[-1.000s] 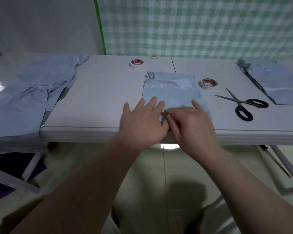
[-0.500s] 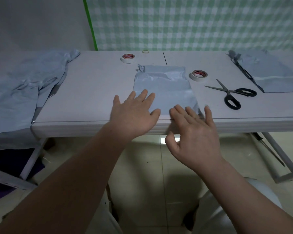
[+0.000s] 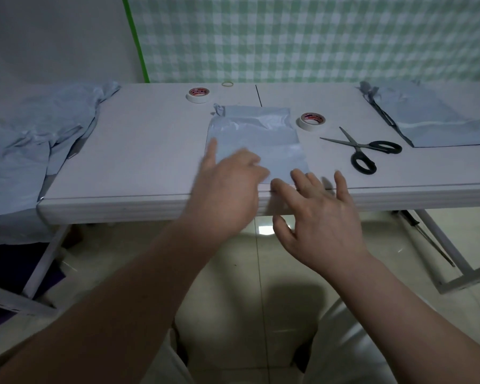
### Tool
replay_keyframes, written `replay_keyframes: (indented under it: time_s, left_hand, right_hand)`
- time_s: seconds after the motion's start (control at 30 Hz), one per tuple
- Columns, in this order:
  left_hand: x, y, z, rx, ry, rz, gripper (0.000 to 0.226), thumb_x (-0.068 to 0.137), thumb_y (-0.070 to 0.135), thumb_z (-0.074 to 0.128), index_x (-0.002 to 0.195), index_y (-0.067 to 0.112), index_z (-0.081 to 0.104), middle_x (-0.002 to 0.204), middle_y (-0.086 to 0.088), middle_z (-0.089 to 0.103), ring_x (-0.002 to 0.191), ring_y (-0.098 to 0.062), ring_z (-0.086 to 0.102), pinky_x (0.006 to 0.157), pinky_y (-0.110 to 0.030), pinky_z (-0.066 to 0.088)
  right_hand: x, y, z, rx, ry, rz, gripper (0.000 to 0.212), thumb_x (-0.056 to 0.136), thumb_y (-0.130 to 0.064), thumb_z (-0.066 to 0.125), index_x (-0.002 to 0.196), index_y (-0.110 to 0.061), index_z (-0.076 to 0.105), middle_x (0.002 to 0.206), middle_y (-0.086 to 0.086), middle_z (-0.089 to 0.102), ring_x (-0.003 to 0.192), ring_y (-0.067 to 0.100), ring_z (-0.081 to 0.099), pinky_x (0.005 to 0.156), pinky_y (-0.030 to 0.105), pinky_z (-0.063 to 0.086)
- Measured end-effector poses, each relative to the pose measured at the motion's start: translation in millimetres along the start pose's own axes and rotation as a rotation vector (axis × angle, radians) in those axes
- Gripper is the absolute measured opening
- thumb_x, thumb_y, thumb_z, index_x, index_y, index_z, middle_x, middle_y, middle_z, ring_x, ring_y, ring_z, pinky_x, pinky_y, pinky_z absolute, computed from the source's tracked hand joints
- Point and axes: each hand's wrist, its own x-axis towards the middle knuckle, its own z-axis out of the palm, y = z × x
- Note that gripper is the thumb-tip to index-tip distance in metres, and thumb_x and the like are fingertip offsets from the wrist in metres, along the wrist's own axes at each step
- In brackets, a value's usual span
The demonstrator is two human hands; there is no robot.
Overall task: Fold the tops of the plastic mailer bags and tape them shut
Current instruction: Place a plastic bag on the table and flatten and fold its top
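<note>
Fingers point(image 3: 300, 179) are hovering spread on the right hand point(image 3: 324, 220), blurring unreadably on the left hand point(image 3: 227, 192); by them, the slick grey plastic mailer bag point(image 3: 261, 134) could be skidding askew.

The white table point(image 3: 150, 151) bears a grey mailer bag point(image 3: 261, 134) mid-frame, a tape roll point(image 3: 198, 95) and rubber band point(image 3: 227, 84) above it, and a second tape roll point(image 3: 312, 121), scissors point(image 3: 363, 149) and another bag point(image 3: 432, 120) to its right.

A white desk point(image 3: 150, 151) spreads out beyond the left hand point(image 3: 227, 189) and the right hand point(image 3: 322, 217). Black-handled scissors point(image 3: 356, 146) lie on it with their blades apart, beyond and to the right of the right hand. A small rubber band point(image 3: 227, 84) lies far beyond the left hand, near the desk's back edge. Behind hangs a green checked cloth point(image 3: 316, 37), with a green strip point(image 3: 136, 42) down its left edge. Pale floor tiles point(image 3: 233, 273) show below the hands.
</note>
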Motion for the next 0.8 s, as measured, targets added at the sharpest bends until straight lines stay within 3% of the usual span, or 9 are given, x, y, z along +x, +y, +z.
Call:
replay_keyframes:
  time_s: [0.03, 0.1, 0.23, 0.5, 0.67, 0.8]
  left_hand:
    - [-4.7, 6.6, 3.1, -0.053, 0.042, 0.029, 0.035, 0.081, 0.016, 0.047, 0.108, 0.021, 0.069, 0.114, -0.001, 0.064, 0.109, -0.021, 0.060, 0.113, -0.052, 0.013]
    - [-14.2, 14.8, 7.7, -0.128, 0.056, -0.008, 0.038, 0.078, 0.017, 0.043, 0.104, 0.015, 0.071, 0.101, -0.002, 0.065, 0.091, -0.021, 0.064, 0.112, -0.052, 0.022]
    - [-21.9, 18.2, 11.4, -0.129, 0.031, -0.075, 0.043, 0.080, 0.021, 0.041, 0.112, 0.015, 0.067, 0.109, -0.003, 0.063, 0.103, -0.022, 0.059, 0.109, -0.053, 0.029]
    - [-33.3, -2.0, 10.6, -0.076, 0.100, -0.132, 0.045, 0.079, 0.023, 0.036, 0.100, 0.009, 0.074, 0.108, -0.013, 0.065, 0.116, -0.032, 0.057, 0.101, -0.059, 0.037]
    - [-43.5, -22.5, 8.1, -0.064, 0.159, -0.165, 0.041, 0.077, 0.019, 0.041, 0.097, 0.006, 0.074, 0.099, -0.015, 0.064, 0.112, -0.036, 0.058, 0.092, -0.056, 0.042]
    - [-49.9, -32.0, 5.4, -0.030, 0.243, -0.166, 0.041, 0.077, 0.018, 0.040, 0.093, 0.001, 0.073, 0.089, -0.016, 0.062, 0.099, -0.036, 0.058, 0.080, -0.042, 0.040]
  right_hand:
    - [-0.2, -0.1, 0.8, 0.002, 0.004, 0.005, 0.046, 0.078, -0.038, 0.047, 0.121, -0.023, 0.054, 0.125, 0.006, 0.054, 0.110, 0.025, 0.055, 0.109, 0.053, 0.022]
    - [-0.6, -0.9, 2.1, 0.007, 0.015, 0.014, 0.046, 0.079, -0.038, 0.050, 0.122, -0.023, 0.054, 0.126, 0.007, 0.054, 0.113, 0.025, 0.055, 0.109, 0.055, 0.022]
    - [-1.4, -3.9, 6.8, -0.013, 0.036, 0.034, 0.047, 0.078, -0.034, 0.063, 0.123, -0.023, 0.054, 0.130, 0.010, 0.053, 0.120, 0.028, 0.053, 0.108, 0.057, 0.021]
    - [-0.8, -5.9, 5.3, -0.011, 0.015, 0.076, 0.045, 0.072, -0.019, 0.070, 0.114, -0.022, 0.054, 0.127, 0.002, 0.053, 0.121, 0.023, 0.051, 0.109, 0.058, 0.019]
    - [-2.3, -4.7, 4.9, 0.031, 0.022, 0.102, 0.040, 0.074, -0.019, 0.068, 0.111, -0.023, 0.053, 0.130, -0.004, 0.052, 0.126, 0.020, 0.047, 0.110, 0.057, 0.018]
    - [-3.5, -4.5, 4.9, 0.043, 0.048, 0.121, 0.038, 0.074, -0.017, 0.070, 0.109, -0.021, 0.055, 0.131, -0.004, 0.053, 0.127, 0.023, 0.047, 0.110, 0.059, 0.018]
